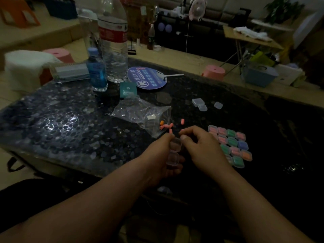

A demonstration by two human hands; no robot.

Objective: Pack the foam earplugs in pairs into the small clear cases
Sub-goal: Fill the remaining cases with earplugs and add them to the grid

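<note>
The clear case (173,152) is held in the left hand (160,156), just above the near edge of the dark pebbled table (70,120). It is hinged wide open, and its two halves are seen one beyond the other, so its long axis runs away from the person, from the left palm out towards the fingertips. The left fingers are curled round the near half from below and from the side.

The right hand (201,146) is brought in from the right, touching the case. Its thumb is laid against the rim of the far half and its fingers are curled over beyond it. Whether an earplug is pinched there, or only the lid, cannot be told in this dim light. No earplug can be made out inside the case.

Now the relation that counts: the loose earplugs (164,127) are scattered just beyond both sets of fingertips, at the mouth of the plastic bag (140,111). They lie slightly left of the right hand's knuckles, and the right hand is judged the freer one for the pick.

The filled cases (231,146) are ranked in rows to the right, near the right wrist. A few empty cases (199,102) are left farther back. Much is packed, it seems, with a handful to go.
</note>
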